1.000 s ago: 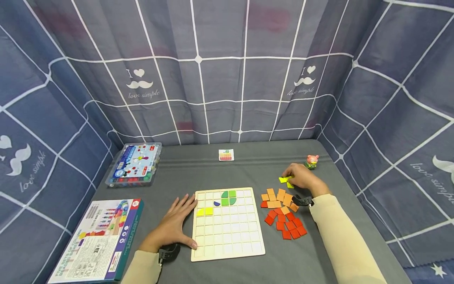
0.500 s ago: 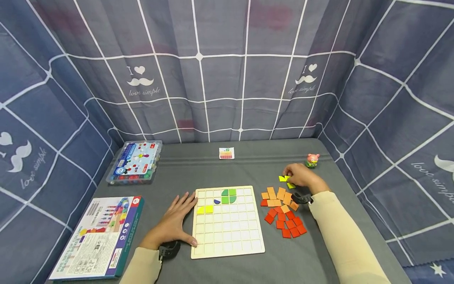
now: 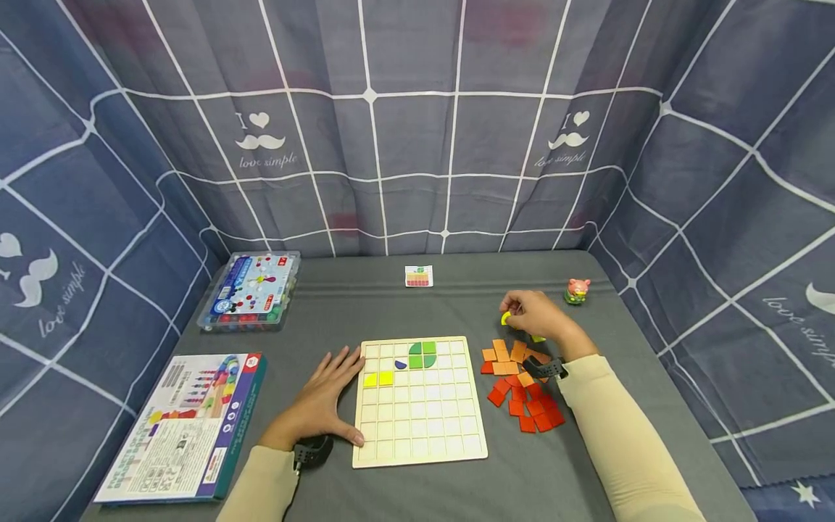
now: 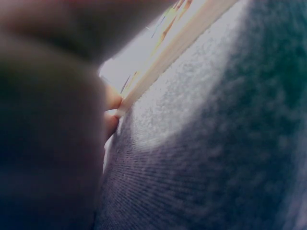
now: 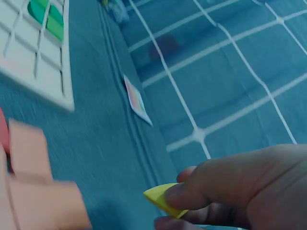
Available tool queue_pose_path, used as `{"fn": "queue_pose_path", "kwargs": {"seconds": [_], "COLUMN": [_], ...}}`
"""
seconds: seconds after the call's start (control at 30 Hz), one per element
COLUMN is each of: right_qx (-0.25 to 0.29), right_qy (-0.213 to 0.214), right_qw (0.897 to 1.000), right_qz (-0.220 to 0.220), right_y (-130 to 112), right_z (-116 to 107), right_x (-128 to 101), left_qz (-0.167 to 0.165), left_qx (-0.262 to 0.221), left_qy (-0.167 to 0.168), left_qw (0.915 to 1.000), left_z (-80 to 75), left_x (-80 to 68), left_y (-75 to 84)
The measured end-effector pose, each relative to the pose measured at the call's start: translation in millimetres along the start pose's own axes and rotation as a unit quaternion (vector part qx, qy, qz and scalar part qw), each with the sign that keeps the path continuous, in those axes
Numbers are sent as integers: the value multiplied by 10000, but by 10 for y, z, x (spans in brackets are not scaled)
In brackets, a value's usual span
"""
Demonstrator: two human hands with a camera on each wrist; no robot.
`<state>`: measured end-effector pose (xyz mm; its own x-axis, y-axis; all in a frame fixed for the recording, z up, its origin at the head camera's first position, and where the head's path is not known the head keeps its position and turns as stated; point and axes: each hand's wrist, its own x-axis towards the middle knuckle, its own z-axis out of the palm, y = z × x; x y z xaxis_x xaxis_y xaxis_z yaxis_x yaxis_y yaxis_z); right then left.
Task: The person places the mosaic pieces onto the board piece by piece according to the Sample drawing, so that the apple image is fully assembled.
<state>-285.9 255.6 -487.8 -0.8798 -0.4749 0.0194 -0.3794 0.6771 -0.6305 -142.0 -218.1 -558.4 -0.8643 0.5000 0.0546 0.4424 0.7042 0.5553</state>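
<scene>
Grey cloth covered the table [image 3: 404, 312], where the left hand [image 3: 320, 406] lay flat with fingers spread against the wooden grid board [image 3: 417, 428]. The right hand [image 3: 535, 316] pinched a yellow tile [image 3: 505, 318] just above the cloth, near the orange and red tiles [image 3: 522, 391]. Held only by its edge, the tile could have slipped, or the sleeve could have dragged the loose pile.

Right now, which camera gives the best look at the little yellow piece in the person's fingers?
The right wrist view: the yellow piece fills the foreground, pinched between the fingertips of the right hand. The head view shows it only as a tiny yellow speck at that hand, beyond the wooden board. The left wrist view misses it entirely.
</scene>
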Motion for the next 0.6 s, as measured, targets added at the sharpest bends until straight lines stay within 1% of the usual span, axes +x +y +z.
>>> {"fn": "queue_pose_path", "kwargs": {"seconds": [0.17,0.3,0.4,0.5,0.6], "right_qx": [349,581,850,1297,1835], "right_qy": [7,66,146,186,178], "right_qw": [9994,9983,9961,9909,9819], "right_qz": [-39,75,209,318,428], "right_y": [-152,-233,-248,-244,-238], "right_z": [163,245,288,334,385], "right_x": [57,81,94,107,112], "left_qz": [-38,-37,-37,-34,-18], "left_qx": [-10,9,-19,10,29], "left_qy": [-9,-3,-6,4,0], "left_qw": [10000,10000,10000,10000,10000], "left_z": [-12,-11,-13,-11,-13], "left_x": [4,6,11,13,13], "left_y": [4,5,13,19,26]}}
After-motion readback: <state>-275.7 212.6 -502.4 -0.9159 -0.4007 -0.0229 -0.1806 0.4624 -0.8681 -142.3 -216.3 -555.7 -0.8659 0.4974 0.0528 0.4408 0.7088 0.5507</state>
